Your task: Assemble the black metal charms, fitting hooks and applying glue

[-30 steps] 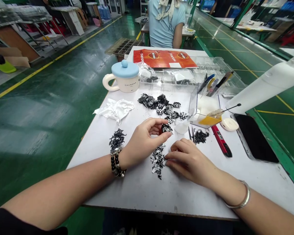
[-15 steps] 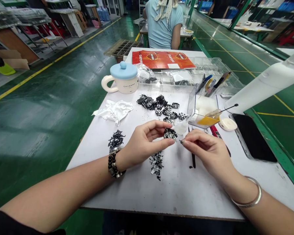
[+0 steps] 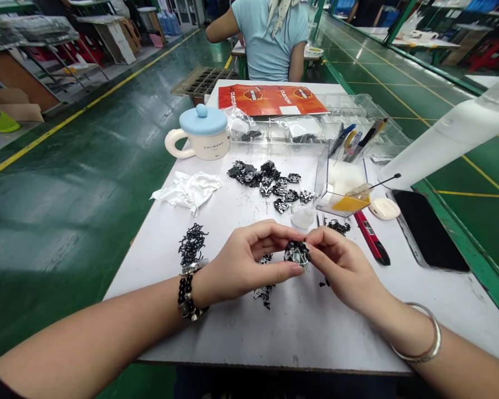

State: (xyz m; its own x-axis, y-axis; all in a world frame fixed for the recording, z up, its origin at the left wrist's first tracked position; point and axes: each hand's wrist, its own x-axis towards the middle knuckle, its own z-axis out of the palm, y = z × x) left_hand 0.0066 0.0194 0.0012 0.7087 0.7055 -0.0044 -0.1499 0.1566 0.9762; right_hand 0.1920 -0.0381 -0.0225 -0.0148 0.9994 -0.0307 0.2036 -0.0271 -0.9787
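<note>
Fingers (image 3: 280, 271) of the left hand (image 3: 241, 266) are part open, with a black piece (image 3: 297, 254) held at their tips. Half a second ago the right hand (image 3: 349, 269) was a little apart from it; now its fingers touch the right side of the piece. So both hands seem to be working on one piece. I can't tell if the right fingers pinch a tiny bit. Metal bits (image 3: 263, 294) lie under the left fingers; more black pieces (image 3: 248, 174) sit past them on the table (image 3: 249, 339).
</note>
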